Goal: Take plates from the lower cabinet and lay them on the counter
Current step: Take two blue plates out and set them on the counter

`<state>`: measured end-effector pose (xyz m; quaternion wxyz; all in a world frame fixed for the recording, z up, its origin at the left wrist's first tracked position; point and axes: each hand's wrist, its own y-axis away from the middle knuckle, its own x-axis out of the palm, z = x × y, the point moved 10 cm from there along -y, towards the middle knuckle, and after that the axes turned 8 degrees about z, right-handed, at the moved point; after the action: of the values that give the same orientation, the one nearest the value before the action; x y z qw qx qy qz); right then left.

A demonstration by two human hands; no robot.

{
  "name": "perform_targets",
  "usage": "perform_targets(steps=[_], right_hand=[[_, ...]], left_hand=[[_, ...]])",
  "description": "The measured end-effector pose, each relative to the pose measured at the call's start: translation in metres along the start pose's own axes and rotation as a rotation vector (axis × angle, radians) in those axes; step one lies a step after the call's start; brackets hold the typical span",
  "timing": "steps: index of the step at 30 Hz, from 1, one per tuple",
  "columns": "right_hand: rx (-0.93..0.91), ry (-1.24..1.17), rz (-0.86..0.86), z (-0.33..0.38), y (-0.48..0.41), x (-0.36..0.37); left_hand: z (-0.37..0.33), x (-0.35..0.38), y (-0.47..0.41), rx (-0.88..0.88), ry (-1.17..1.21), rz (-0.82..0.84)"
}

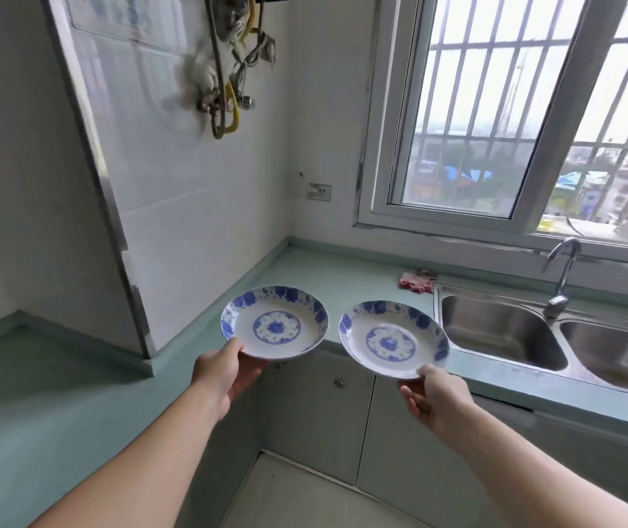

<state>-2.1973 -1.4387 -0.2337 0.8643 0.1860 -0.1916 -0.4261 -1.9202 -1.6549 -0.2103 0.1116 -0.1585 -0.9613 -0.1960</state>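
Blue-patterned left plate (275, 322) and right plate (394, 339), mid-frame, are each pinched at the near rim by the left hand (224, 371) and right hand (438, 400). Both hang above the green counter (342, 276). Such rim-only grips may let a plate tip and slip.

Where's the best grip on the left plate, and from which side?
Pinch the near rim of the left plate, coming from the person's side: thumb over the lip, fingers underneath. It is shallow with a flared rim and roughly level, so an edge pinch likely suits. The left hand holds it this way.
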Motion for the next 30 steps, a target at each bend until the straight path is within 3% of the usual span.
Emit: perform_targets(steps=[16, 30], right_hand=[[0.089, -0.029, 0.011, 0.075, -0.263, 0.024], [0.185, -0.036, -0.051, 0.110, -0.413, 0.050]], left_hand=[[0.007, 0.140, -0.234, -0.105, -0.012, 0.022], [0.016, 0.201, -0.405, -0.190, -0.014, -0.026]])
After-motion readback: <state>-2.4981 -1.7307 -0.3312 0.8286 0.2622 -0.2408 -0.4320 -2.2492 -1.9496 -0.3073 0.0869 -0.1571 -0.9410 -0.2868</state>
